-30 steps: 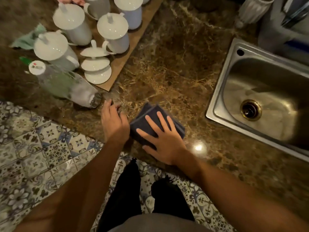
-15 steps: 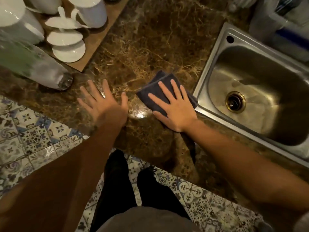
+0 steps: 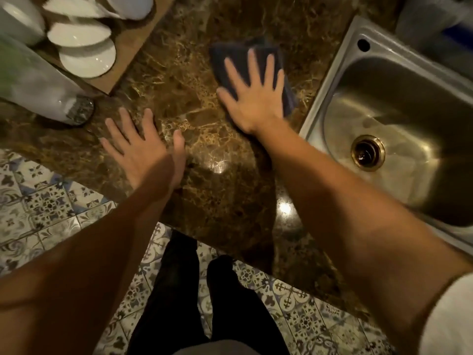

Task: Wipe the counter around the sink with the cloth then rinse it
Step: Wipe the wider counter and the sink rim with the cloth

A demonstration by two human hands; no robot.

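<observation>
Presently the right hand (image 3: 256, 98) lies flat, fingers straight and spread, palm pressing the dark blue folded cloth (image 3: 225, 56). Nothing is pinched or curled round it. Fingertips blurred.

Cloth sits on the brown veined marble counter (image 3: 184, 80), showing past the fingers toward 12 o'clock and along the hand's 3 o'clock side. Its long axis seems to run 11 to 5 o'clock, but the hand covers too much to be sure.

Left hand (image 3: 143, 155) is at 7 o'clock from the cloth, near but apart. It lies flat on the counter, fingers straight and fanned, holding nothing. Judged a brace only.

Stainless steel sink (image 3: 323, 80) lies at 3 o'clock of the cloth, its rim just beside the cloth's edge with a narrow strip of counter between. Round drain (image 3: 367, 152) at 4 o'clock, down in the basin. Right hand is the nearer to the sink and is on the cloth.

At 9 to 10 o'clock: clear plastic bottle (image 3: 48, 93) on its side, and white ceramic lids (image 3: 87, 57) on a wooden board (image 3: 128, 65). Patterned floor tiles (image 3: 51, 201) show below the counter edge, 6 to 8 o'clock.

Judgement: wiping step in hand, rinse not yet done. To rinse, the flat palm must become a grasp and carry the cloth toward 3 o'clock, over the rim.
</observation>
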